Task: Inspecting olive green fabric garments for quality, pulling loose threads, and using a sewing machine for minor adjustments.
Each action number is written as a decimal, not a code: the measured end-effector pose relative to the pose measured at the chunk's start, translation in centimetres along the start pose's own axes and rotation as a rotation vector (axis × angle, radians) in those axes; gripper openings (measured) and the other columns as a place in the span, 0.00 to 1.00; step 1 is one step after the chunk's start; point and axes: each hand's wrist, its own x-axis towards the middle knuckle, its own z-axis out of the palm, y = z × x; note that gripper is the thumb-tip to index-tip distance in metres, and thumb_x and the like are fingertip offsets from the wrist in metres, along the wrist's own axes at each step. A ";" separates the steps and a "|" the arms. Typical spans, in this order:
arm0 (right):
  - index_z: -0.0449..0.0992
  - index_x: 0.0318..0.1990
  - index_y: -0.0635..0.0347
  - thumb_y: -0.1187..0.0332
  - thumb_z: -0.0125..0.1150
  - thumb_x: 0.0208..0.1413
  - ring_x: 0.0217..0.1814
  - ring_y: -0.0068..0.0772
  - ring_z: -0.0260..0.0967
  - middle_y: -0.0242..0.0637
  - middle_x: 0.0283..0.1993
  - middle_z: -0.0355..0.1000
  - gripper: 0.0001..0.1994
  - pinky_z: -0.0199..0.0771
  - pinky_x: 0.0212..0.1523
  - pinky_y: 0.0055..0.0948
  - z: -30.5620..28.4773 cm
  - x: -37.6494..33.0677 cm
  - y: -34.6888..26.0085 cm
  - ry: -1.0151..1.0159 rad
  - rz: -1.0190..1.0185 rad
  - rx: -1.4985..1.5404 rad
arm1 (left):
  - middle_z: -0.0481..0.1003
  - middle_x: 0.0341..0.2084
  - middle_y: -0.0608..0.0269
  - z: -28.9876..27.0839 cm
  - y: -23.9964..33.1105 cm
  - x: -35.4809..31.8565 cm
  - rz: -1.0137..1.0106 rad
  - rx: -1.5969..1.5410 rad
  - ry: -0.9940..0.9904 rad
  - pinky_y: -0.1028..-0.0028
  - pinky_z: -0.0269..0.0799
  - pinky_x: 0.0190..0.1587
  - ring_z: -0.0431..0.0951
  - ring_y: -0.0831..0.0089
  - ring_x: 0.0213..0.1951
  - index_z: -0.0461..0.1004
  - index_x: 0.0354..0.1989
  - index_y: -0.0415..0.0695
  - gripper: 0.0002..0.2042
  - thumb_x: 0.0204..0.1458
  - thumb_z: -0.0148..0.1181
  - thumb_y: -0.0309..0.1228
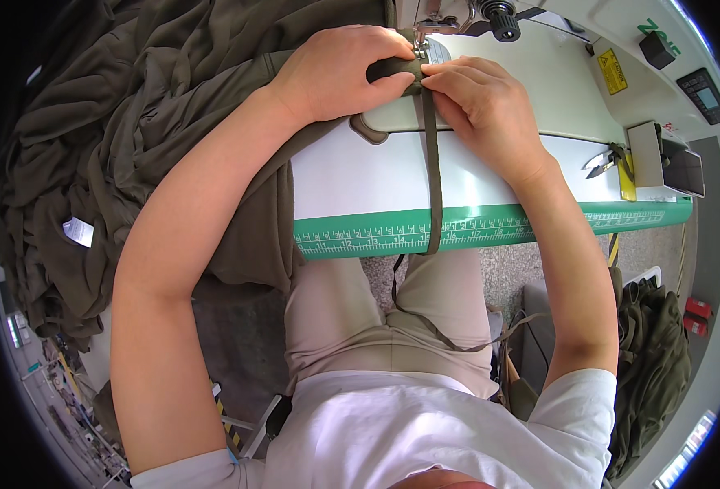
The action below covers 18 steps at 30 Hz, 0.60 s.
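Fingertips of the right hand (490,106) are drawn together on the narrow olive strip (432,171), just beside the presser foot (421,49), while the left hand (327,77) arches over the olive cloth (213,98), thumb and forefinger parted with fabric between them; whether they pinch it or only press it down, I cannot tell. From between the two hands the strip runs toward the body, crosses the green ruled edge (376,234) and trails in a loose curve over the lap, where a shifting leg could catch it and tug it askew beneath the fingers. Left of the grip the cloth lies heaped and spills past the table's near side, so its weight could drag the piece sideways if the left hand eased off, and a hidden fold could get trapped under the foot. Both sets of fingertips sit so close to that foot that a sudden start of the machine, or a slip, might hurt one. Well to the right of the grip, snips (600,163) lie beside a small open box (655,159), apart from the strip and unlikely to snag it
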 end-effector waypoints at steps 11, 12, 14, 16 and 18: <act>0.81 0.40 0.58 0.75 0.66 0.51 0.44 0.41 0.77 0.34 0.45 0.81 0.08 0.79 0.45 0.37 0.2 0.0 -0.3 0.011 -0.009 -0.062 | 0.81 0.41 0.63 -0.1 0.1 0.0 -0.029 0.005 0.018 0.66 0.78 0.48 0.81 0.62 0.45 0.81 0.41 0.47 0.13 0.51 0.64 0.40; 0.81 0.40 0.58 0.75 0.66 0.51 0.44 0.41 0.77 0.34 0.45 0.81 0.08 0.79 0.45 0.37 0.2 0.0 -0.3 0.010 -0.008 -0.061 | 0.81 0.42 0.63 -0.2 0.1 0.0 -0.008 0.033 0.010 0.67 0.77 0.49 0.81 0.62 0.46 0.81 0.42 0.46 0.13 0.51 0.65 0.38; 0.81 0.40 0.59 0.75 0.66 0.51 0.44 0.41 0.77 0.34 0.45 0.81 0.09 0.79 0.45 0.37 0.3 -0.1 -0.3 0.013 -0.001 -0.060 | 0.81 0.45 0.64 -0.5 0.2 0.0 0.035 0.089 -0.006 0.67 0.77 0.52 0.80 0.62 0.49 0.80 0.44 0.45 0.13 0.50 0.67 0.33; 0.81 0.40 0.59 0.76 0.66 0.50 0.44 0.41 0.77 0.34 0.45 0.81 0.09 0.79 0.45 0.37 0.2 0.0 -0.3 0.016 0.001 -0.060 | 0.81 0.44 0.64 -0.6 0.5 -0.2 0.058 0.067 -0.005 0.67 0.77 0.51 0.80 0.62 0.48 0.80 0.43 0.45 0.12 0.50 0.67 0.32; 0.81 0.40 0.59 0.76 0.66 0.50 0.44 0.41 0.77 0.35 0.45 0.81 0.09 0.79 0.45 0.37 0.1 -0.1 -0.3 0.005 -0.013 -0.056 | 0.81 0.43 0.65 -0.7 0.9 -0.3 0.104 0.023 -0.001 0.67 0.77 0.49 0.80 0.62 0.46 0.80 0.42 0.45 0.12 0.49 0.68 0.32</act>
